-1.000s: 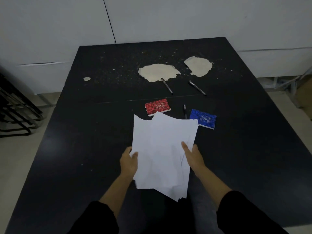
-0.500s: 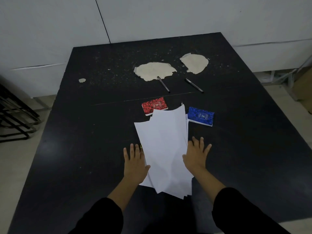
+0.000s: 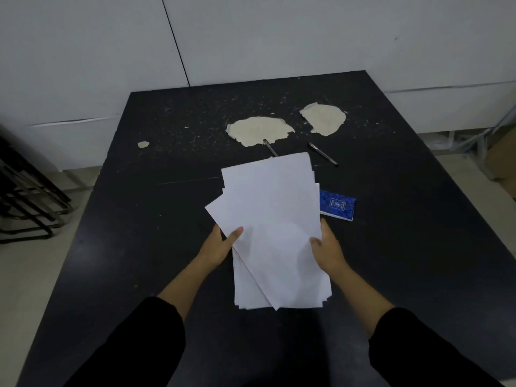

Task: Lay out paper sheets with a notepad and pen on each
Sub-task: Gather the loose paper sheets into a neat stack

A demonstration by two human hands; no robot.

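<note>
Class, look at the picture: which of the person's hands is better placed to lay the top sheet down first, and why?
Probably the left hand: its thumb lies on the skewed top sheet, with bare table beside it.

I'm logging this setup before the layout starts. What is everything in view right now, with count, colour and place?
paper sheets: a loose stack, exact count unclear, white, held over the table's middle
blue notepad: one, blue, on the table right of the stack
pens: two visible, dark, beyond the stack; the left pen is partly hidden by paper
table: one, black, speckled, with three pale worn patches at the far side
metal frame: dark, on the floor at far left
wall panels: white, behind the table
left hand: grips the stack's left edge
right hand: grips the stack's right edge
sleeves: two, black
</note>
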